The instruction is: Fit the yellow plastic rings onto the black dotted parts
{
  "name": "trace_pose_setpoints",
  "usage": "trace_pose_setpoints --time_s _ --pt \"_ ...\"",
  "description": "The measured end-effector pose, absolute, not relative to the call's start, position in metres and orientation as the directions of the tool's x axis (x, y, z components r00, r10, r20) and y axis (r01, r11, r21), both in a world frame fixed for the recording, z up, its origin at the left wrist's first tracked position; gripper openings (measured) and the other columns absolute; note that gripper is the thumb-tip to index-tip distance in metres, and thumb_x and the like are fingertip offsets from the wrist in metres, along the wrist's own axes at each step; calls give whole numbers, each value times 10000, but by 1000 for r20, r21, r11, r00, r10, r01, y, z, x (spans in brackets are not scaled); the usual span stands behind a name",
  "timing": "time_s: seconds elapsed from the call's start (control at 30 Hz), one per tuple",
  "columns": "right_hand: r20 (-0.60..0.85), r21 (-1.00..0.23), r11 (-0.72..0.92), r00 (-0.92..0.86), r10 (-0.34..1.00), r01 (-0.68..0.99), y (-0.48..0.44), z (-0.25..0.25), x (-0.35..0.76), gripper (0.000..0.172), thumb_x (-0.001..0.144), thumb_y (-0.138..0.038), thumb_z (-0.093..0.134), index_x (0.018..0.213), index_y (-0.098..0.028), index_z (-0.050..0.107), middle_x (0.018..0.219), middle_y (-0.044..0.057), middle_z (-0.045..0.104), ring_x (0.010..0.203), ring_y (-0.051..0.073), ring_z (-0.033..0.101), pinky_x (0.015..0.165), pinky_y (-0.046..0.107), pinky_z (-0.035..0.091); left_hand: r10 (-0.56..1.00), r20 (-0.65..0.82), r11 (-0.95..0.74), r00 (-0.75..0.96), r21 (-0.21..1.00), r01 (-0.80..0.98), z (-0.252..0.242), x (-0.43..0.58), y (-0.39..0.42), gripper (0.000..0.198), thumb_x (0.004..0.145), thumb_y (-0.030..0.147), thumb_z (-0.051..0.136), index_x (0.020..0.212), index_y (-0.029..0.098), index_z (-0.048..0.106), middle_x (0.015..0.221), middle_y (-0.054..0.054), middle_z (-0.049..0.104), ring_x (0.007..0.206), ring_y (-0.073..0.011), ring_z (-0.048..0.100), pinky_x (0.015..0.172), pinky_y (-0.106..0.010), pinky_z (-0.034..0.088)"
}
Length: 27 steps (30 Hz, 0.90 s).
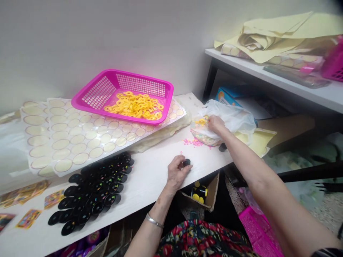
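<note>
Near the table's front edge, my left hand (177,172) grips a small round black plastic cup (187,162) between thumb and fingers. Further right, my right hand (216,125) reaches to the mouth of a clear plastic bag (235,116) with small pale beads inside. Its fingers are closed, and what they hold is too small to make out. A yellow plastic piece (200,121) lies just left of those fingertips. Loose pink beads (193,142) are scattered on the white table beside the bag. Another black piece (222,147) sits under my right forearm.
A pink basket (77,103) of yellow ring-ended pieces (134,106) rests on sheets of oval stickers (77,146). Rows of black cups (93,192) with coloured bits stand at left, near printed cards (29,218). Below the edge is a carton (213,200); a shelf (294,80) overhangs right.
</note>
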State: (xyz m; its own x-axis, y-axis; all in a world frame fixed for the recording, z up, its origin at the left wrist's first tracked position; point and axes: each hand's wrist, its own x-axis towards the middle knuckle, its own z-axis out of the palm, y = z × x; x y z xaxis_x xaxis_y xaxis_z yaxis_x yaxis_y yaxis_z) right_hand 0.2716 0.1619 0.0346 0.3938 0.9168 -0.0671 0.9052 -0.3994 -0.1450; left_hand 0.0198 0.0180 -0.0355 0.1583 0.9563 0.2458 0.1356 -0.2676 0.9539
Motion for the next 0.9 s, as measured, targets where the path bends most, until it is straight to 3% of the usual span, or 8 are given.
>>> trace_pose_setpoints --time_s 0.07,0.17,0.23,0.33,0.47,0.67,0.8,0.9 --pt "-30 -141 -417 417 908 898 161 35 270 318 756 -154 503 1048 -128 626 1052 151 632 960 238 585 700 273 407 960 212 -241 184 958 154 -36 19 17 233 632 257 716 802 167 586 805 -9 576 603 -80 450 568 -218 404" --pt "164 -133 -345 364 917 929 159 41 259 283 827 -172 411 1003 -134 629 1041 140 603 907 221 574 678 276 383 961 213 -247 176 948 199 -36 18 17 205 644 204 689 816 173 583 800 -6 577 652 -93 476 612 -228 420" --pt "257 -94 -161 181 949 982 158 45 248 292 869 -217 363 944 -152 637 1017 124 589 895 215 551 682 281 370 961 232 -262 151 940 220 -34 18 18 202 635 152 665 818 177 583 813 -5 580 694 -102 500 649 -236 436" --pt "208 13 74 -75 975 997 156 44 229 248 848 -209 407 896 -155 643 985 127 578 930 237 506 719 305 359 965 231 -254 121 939 233 -33 20 19 269 611 113 640 867 183 595 818 -2 581 714 -108 521 662 -242 455" --pt "112 64 -59 51 992 996 152 37 220 287 814 -109 388 970 -120 629 1024 166 557 949 260 498 740 340 359 975 207 -221 81 949 224 -37 21 20 390 599 140 653 982 184 594 860 -16 597 689 -102 527 645 -247 470" --pt "90 -45 -181 185 979 982 146 47 241 305 821 -159 388 1048 -115 587 1029 160 563 902 248 541 695 308 358 979 192 -202 67 959 200 -41 22 22 403 581 135 669 978 170 611 884 -24 613 659 -89 525 643 -241 470" --pt "137 -130 -122 140 981 984 125 54 240 302 850 -284 381 1030 -138 574 889 112 616 821 228 541 634 280 326 982 177 -187 64 961 203 -39 22 22 381 595 130 659 971 162 610 856 -19 603 621 -74 488 632 -231 459" --pt "138 -57 -10 18 990 998 87 40 221 279 829 -270 399 990 -142 589 858 106 618 770 223 524 624 290 294 980 199 -193 -3 954 228 -38 21 21 372 600 121 643 969 163 616 851 -20 595 628 -78 489 650 -235 461"
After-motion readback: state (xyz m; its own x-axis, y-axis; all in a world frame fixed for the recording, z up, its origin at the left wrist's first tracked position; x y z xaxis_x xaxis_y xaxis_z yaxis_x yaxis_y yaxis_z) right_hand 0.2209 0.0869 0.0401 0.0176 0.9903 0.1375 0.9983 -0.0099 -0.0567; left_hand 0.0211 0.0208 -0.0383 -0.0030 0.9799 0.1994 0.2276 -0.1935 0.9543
